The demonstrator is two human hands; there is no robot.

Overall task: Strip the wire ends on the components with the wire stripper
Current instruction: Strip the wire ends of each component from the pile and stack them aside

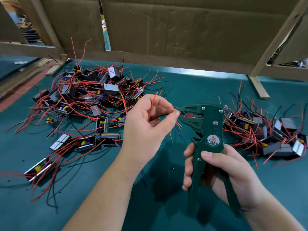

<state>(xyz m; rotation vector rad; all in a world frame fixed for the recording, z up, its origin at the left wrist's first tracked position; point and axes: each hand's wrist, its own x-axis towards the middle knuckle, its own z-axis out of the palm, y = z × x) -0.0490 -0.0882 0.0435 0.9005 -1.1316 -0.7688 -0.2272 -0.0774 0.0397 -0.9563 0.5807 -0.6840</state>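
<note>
Head view: my left hand (145, 127) pinches a black wire (160, 116), its end pointing three o'clock into the wire stripper (211, 130). My right hand (233, 172) grips its handles.

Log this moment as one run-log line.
right hand: grips wire stripper upright | left hand: pinches black wire, end at stripper's head | components: piled on green mat

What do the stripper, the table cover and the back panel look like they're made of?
Stripper: dark green and matte, likely plastic or painted metal, with shiny metal rivets. Table cover: teal and dull, probably felt or cloth. Back panel: brown cardboard, judging by its creases and torn edges.
</note>
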